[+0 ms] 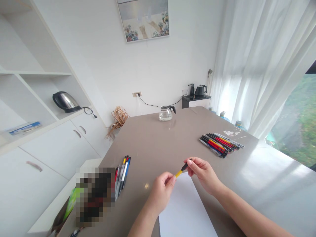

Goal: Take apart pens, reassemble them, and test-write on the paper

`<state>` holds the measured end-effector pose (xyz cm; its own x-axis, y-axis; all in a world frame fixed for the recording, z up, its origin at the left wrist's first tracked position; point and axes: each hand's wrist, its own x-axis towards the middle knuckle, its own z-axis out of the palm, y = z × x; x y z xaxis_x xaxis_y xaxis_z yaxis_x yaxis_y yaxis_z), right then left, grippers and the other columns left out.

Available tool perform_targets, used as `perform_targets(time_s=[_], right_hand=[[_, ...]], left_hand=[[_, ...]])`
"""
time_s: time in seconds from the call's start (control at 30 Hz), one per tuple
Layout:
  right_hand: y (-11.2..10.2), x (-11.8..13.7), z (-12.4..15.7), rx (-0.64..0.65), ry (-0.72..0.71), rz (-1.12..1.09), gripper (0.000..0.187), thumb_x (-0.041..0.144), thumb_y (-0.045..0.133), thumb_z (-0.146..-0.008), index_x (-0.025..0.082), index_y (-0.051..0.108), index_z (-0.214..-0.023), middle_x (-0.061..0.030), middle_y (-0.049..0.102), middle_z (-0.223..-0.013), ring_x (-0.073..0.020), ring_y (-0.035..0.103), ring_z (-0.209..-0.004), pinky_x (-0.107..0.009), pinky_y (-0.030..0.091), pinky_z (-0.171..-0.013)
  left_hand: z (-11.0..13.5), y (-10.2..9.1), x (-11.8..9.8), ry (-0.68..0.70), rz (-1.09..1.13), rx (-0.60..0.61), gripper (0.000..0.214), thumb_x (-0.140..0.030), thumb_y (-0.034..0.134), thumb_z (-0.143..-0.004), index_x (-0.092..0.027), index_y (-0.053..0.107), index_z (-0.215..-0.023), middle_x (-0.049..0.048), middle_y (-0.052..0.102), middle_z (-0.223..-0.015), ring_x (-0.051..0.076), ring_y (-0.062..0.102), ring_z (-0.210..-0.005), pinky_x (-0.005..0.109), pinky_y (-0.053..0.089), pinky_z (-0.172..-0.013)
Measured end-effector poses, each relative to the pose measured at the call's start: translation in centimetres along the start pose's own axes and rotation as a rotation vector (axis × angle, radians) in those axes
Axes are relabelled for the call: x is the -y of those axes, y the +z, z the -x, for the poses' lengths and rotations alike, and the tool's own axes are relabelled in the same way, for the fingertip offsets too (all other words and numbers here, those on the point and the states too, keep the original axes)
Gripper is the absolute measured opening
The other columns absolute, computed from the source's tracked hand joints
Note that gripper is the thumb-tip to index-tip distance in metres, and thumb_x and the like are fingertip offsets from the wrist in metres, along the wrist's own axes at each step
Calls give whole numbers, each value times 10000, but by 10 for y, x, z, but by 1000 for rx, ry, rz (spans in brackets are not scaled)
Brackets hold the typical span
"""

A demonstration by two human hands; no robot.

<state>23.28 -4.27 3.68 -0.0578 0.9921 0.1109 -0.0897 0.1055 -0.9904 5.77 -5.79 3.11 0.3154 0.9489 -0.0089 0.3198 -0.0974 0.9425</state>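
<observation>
A yellow pen with a black end [184,166] is held between my two hands, over the top edge of a white sheet of paper [186,207]. My left hand [164,187] pinches the yellow end, and the fingers of my right hand [201,172] close on the black end. Whether the black part is a cap or a grip I cannot tell. To the right lies a row of many pens [221,144] in black, red, yellow, blue and clear. A smaller group of pens [122,174] lies at the left edge of the table.
A glass pot [166,113] with a black handle stands at the table's far end. A blurred-out dark object [95,197] sits at the left edge. Torn white scraps [232,132] lie beyond the right pens. Shelves with a kettle [66,102] line the left wall.
</observation>
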Motion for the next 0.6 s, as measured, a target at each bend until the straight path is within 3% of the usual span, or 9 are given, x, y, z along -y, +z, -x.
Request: perform_targets(time_s=[0.1,0.2,0.47,0.6], right_hand=[[0,1,1,-1,4,0,302,425,493,-742,145,595,-788,-14,529,-546,-121,462,-527,-256,362,-528],[0,1,1,3,0,-27,284,414,498,-743,150,589,-790,-12,534,-565,-114,460,-526,-249,358,-523],[2,2,1,2,18,-22,312,432,504,-731,141,595,-799,-20,537,-577,-117,459,-530,-252,363,-521],[2,2,1,6,11,-3,308,436,505,-729,148,599,-780,-18,538,-577,-115,454,-527,-247,357,-516]], left_hand=[[0,1,-1,41,23,-13,245,-413,431,-772,-171,464,-760,-30,411,-625,98,362,-573,198,284,-526],[1,2,-1,33,49,8,244,-421,413,-781,-180,452,-794,-50,367,-591,86,318,-527,194,269,-501],[2,2,1,-67,-38,-15,447,-498,247,-812,-147,518,-761,-34,356,-568,99,326,-507,217,255,-472],[1,1,-1,-16,-75,-36,372,-486,321,-796,-162,491,-725,-42,356,-559,96,321,-502,213,256,-478]])
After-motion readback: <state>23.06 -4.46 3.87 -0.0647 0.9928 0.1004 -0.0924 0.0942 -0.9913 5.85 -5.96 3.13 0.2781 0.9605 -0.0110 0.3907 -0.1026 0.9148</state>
